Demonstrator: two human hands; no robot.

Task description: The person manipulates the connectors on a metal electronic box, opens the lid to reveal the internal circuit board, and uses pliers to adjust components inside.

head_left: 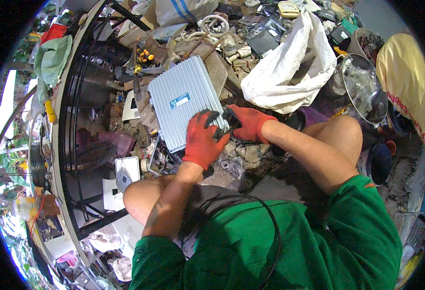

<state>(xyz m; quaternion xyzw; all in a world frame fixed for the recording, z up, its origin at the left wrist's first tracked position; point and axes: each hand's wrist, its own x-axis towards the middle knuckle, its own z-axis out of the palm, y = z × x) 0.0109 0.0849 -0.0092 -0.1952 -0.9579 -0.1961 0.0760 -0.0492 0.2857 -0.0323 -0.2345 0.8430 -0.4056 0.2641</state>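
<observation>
A light grey finned metal box (174,92) with a small blue-and-white label lies tilted in front of me. My left hand (204,137), in a red glove with dark fingertips, rests on its near right part with the fingers curled at the edge. Also gloved in red, my right hand (249,124) is at the box's right corner, fingers bent and pressed together. Whatever small thing lies between those fingertips is too dark to make out. The two hands are close together, a narrow gap between them.
An open white woven sack (294,63) stands right of the box. Yellow-handled tools (145,55) lie beyond it at the left. A black metal frame (70,125) runs along the left side. At the right are a clear-lined bucket (365,89) and a yellow sack (406,77). Mixed scrap surrounds the box.
</observation>
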